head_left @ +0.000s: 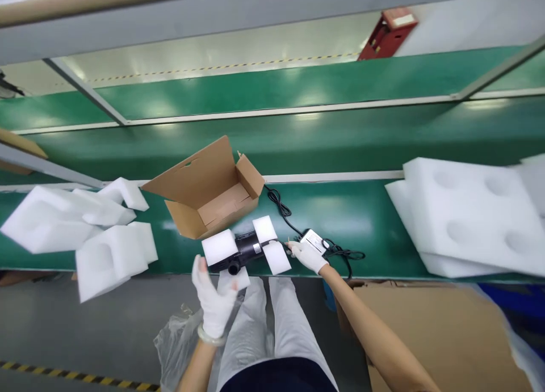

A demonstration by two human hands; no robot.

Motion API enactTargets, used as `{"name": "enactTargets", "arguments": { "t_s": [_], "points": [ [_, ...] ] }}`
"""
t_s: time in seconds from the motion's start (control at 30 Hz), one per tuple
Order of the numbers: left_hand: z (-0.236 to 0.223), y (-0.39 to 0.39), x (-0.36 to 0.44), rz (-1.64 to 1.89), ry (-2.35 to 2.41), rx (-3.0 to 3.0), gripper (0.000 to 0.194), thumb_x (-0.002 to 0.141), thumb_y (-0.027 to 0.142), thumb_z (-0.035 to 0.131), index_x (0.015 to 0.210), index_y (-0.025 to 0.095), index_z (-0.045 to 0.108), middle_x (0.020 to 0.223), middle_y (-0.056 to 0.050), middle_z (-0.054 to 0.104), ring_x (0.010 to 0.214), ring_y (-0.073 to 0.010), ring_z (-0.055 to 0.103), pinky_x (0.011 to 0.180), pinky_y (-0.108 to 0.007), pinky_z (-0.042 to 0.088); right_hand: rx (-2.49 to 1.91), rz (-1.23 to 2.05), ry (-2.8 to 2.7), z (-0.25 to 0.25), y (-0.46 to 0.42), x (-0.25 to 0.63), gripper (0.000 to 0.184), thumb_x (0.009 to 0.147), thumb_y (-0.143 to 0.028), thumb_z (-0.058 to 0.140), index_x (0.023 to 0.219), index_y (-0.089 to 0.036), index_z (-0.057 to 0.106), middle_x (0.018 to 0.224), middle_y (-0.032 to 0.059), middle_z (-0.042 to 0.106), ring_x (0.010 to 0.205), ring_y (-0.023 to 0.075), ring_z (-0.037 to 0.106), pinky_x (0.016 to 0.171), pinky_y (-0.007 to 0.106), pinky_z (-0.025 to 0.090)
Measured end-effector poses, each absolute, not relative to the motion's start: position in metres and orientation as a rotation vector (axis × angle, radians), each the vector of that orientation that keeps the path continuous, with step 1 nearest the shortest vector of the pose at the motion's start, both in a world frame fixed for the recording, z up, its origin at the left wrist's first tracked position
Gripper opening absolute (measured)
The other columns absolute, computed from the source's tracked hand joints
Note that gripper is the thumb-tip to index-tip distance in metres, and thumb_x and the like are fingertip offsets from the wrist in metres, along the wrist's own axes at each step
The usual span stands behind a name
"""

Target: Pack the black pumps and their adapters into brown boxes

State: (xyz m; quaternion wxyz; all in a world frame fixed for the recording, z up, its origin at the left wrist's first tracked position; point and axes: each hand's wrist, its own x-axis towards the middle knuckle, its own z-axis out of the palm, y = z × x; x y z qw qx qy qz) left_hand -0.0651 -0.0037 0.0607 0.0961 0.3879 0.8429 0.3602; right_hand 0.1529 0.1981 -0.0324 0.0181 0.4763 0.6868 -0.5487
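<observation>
A black cylindrical device [248,247] with a round port, resembling a pump, lies near the bench's front edge. White foam blocks sit around it: one foam block [219,247] at its left end, two more at its right. My left hand [214,304], white-gloved, is just below the device's left end with fingers spread and nothing held. At its right end, my gloved right hand [307,257] has its fingertips closed on what looks like the device's black cable. Touching that hand is a power adapter [314,241] with a white label. An open cardboard box [227,202] stands behind the device.
White foam pieces [113,258] are piled at left, some overhanging the edge. Larger foam slabs [481,210] are stacked at right. A coiled black cord [279,202] lies beside the box. Below the bench are a large carton [434,329] and clear plastic bag [176,346]. Metal posts rise behind.
</observation>
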Motion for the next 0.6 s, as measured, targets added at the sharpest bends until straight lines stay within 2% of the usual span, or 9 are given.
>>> {"name": "enactTargets", "arguments": {
  "t_s": [0.1,0.17,0.23,0.33,0.43,0.6],
  "points": [
    [0.081,0.033,-0.027,0.685,2.223,1.680,0.100,0.062,0.050,0.074,0.145,0.018,0.028,0.151,-0.019,0.024,0.138,-0.0420,0.023,0.109,-0.058,0.028,1.539,-1.628,2.077,-0.019,0.195,0.181,0.033,0.082,-0.031,0.043,0.090,-0.016,0.071,0.073,0.0057,0.070,0.072,0.0186,0.064,0.074,0.030,0.050],
    [0.082,0.064,-0.006,0.437,2.144,1.787,0.102,0.056,0.047,0.077,0.142,0.014,0.034,0.151,-0.023,0.023,0.137,-0.0491,0.019,0.106,-0.065,0.025,1.525,-1.800,2.028,-0.008,0.190,0.190,0.030,0.081,-0.032,0.043,0.077,-0.016,0.068,0.067,0.0043,0.068,0.057,0.0143,0.058,0.062,0.026,0.047],
    [0.074,0.088,0.003,0.293,2.139,1.817,0.098,0.055,0.039,0.078,0.140,0.013,0.038,0.152,-0.025,0.021,0.136,-0.0523,0.018,0.104,-0.068,0.024,1.483,-2.097,1.903,-0.002,0.179,0.192,0.031,0.082,-0.035,0.043,0.071,-0.016,0.064,0.064,0.0036,0.067,0.046,0.0101,0.050,0.051,0.022,0.042],
    [0.058,0.103,-0.002,0.291,2.126,1.794,0.094,0.059,0.031,0.073,0.142,0.012,0.034,0.154,-0.024,0.014,0.136,-0.0478,0.025,0.105,-0.059,0.032,1.500,-2.475,1.581,-0.010,0.148,0.181,0.031,0.081,-0.041,0.048,0.072,-0.015,0.062,0.063,0.0032,0.067,0.042,0.0073,0.046,0.042,0.019,0.034],
    [0.048,0.102,-0.007,0.336,2.158,1.706,0.100,0.062,0.031,0.071,0.147,0.012,0.021,0.156,-0.023,0.007,0.136,-0.0435,0.030,0.102,-0.052,0.040,1.698,-2.711,1.181,-0.034,0.112,0.158,0.031,0.080,-0.042,0.048,0.079,-0.014,0.062,0.060,0.0021,0.065,0.041,0.0070,0.047,0.039,0.018,0.029],
    [0.046,0.102,0.006,0.308,2.301,1.582,0.105,0.065,0.038,0.071,0.149,0.015,0.012,0.156,-0.023,0.010,0.136,-0.0434,0.031,0.099,-0.053,0.042,1.955,-2.910,0.765,-0.060,0.078,0.126,0.030,0.080,-0.043,0.048,0.080,-0.015,0.059,0.058,0.0010,0.062,0.040,0.0066,0.046,0.039,0.017,0.029]
  ]
}}
